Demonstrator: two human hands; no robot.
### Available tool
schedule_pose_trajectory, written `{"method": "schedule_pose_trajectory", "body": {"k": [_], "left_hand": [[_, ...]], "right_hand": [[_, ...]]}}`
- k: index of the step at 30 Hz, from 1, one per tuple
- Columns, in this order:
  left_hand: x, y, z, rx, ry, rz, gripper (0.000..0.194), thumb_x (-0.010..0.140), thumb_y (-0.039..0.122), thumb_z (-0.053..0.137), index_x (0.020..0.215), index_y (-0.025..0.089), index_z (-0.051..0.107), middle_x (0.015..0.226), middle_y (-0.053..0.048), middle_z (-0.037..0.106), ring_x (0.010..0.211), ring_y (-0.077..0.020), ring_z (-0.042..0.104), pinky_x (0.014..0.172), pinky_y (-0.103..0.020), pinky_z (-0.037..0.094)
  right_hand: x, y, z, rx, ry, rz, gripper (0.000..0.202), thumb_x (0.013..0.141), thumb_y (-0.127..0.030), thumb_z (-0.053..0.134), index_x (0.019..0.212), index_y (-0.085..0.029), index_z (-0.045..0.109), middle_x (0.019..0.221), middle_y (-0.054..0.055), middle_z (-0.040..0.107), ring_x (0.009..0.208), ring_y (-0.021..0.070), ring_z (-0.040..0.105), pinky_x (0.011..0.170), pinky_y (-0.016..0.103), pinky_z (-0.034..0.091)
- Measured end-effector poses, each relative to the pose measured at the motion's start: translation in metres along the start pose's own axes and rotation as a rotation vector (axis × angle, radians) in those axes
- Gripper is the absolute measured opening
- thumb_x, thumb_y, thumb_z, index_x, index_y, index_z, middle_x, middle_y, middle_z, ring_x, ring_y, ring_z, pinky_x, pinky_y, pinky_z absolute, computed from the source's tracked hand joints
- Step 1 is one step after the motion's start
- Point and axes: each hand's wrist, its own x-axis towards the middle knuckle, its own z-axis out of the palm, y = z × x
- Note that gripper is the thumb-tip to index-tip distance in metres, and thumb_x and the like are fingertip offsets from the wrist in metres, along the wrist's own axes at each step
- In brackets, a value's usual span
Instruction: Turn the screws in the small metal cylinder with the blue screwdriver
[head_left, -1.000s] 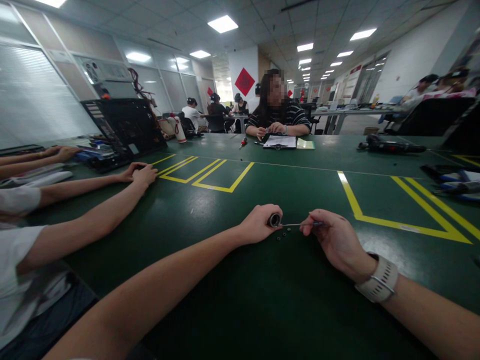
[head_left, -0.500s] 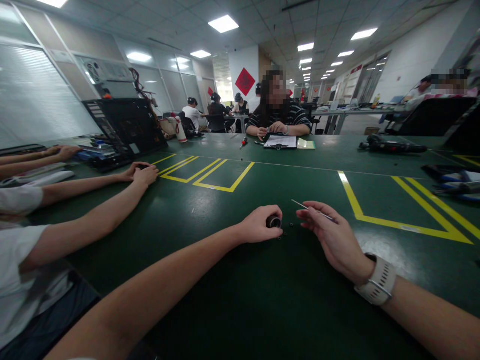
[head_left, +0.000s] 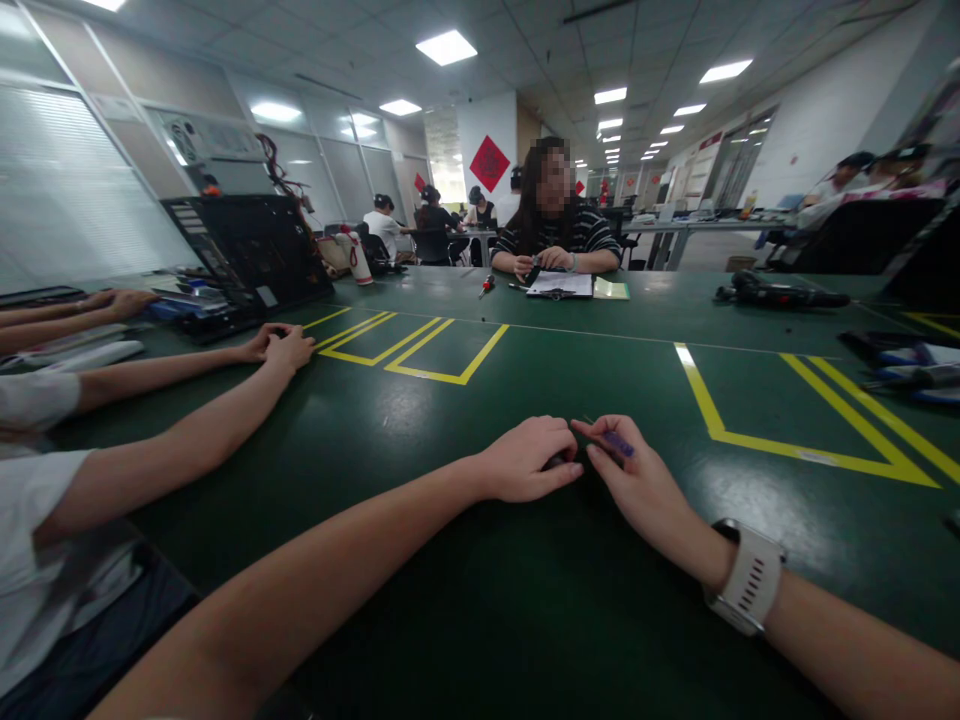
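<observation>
Near the middle of the table, my left hand is closed around a dark cylindrical part, mostly covered by the fingers. My right hand is close beside it, fingers pinched on a slim tool with a purple section. The tool's thin tip shows only faintly, so its exact kind is unclear. The fingertips of both hands almost meet. A light watch strap is on my right wrist.
The green table carries yellow tape outlines. Opposite sits a person with a clipboard. A co-worker's hands are at left. A black power tool lies far right; a red-handled screwdriver lies farther back.
My right hand has turned and moved left toward my left hand, bringing the tool's purple section into view. My left hand has rolled over the dark part; small rings on the table are now hidden.
</observation>
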Motion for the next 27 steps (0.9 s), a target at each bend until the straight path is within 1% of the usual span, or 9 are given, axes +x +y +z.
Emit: {"method": "schedule_pose_trajectory", "body": {"k": [4, 10, 14, 23, 27], "left_hand": [[0.0, -0.002, 0.0, -0.028, 0.026, 0.017, 0.029, 0.091, 0.037, 0.032, 0.091, 0.016, 0.052, 0.088, -0.007, 0.055, 0.084, -0.0191, 0.049, 0.08, -0.033, 0.038], [0.0, -0.001, 0.001, -0.014, 0.029, -0.001, 0.034, 0.093, 0.035, 0.024, 0.094, 0.016, 0.052, 0.089, -0.008, 0.055, 0.086, -0.0194, 0.049, 0.082, -0.033, 0.037], [-0.001, 0.001, 0.002, 0.01, 0.048, -0.012, 0.037, 0.094, 0.036, 0.021, 0.094, 0.015, 0.052, 0.089, -0.008, 0.055, 0.085, -0.0194, 0.049, 0.082, -0.033, 0.038], [-0.001, 0.001, 0.001, -0.006, 0.06, -0.02, 0.044, 0.094, 0.042, 0.016, 0.092, 0.017, 0.052, 0.087, -0.007, 0.055, 0.084, -0.0189, 0.05, 0.081, -0.033, 0.038], [-0.002, 0.001, 0.001, -0.039, 0.104, -0.026, 0.049, 0.093, 0.046, 0.014, 0.096, 0.016, 0.052, 0.089, -0.008, 0.055, 0.085, -0.0191, 0.05, 0.082, -0.034, 0.038]], "right_hand": [[-0.002, -0.003, 0.001, -0.07, -0.013, -0.022, 0.013, 0.083, -0.029, 0.049, 0.095, -0.025, 0.047, 0.098, 0.004, 0.06, 0.097, 0.0223, 0.058, 0.084, 0.041, 0.042], [-0.002, -0.004, 0.001, -0.131, -0.017, -0.018, 0.015, 0.084, -0.033, 0.049, 0.096, -0.024, 0.049, 0.092, 0.003, 0.06, 0.082, 0.0207, 0.058, 0.073, 0.037, 0.044], [-0.003, -0.006, 0.001, -0.148, -0.042, -0.019, 0.014, 0.085, -0.032, 0.047, 0.096, -0.024, 0.048, 0.092, 0.003, 0.058, 0.082, 0.0205, 0.056, 0.073, 0.037, 0.043], [-0.003, -0.007, 0.001, -0.144, -0.033, -0.032, 0.011, 0.084, -0.032, 0.048, 0.092, -0.024, 0.049, 0.086, 0.002, 0.058, 0.075, 0.0191, 0.055, 0.068, 0.035, 0.042], [-0.005, -0.011, 0.001, -0.205, -0.064, -0.053, 0.013, 0.084, -0.034, 0.047, 0.093, -0.024, 0.049, 0.087, 0.003, 0.059, 0.077, 0.0207, 0.057, 0.068, 0.036, 0.043]]}}
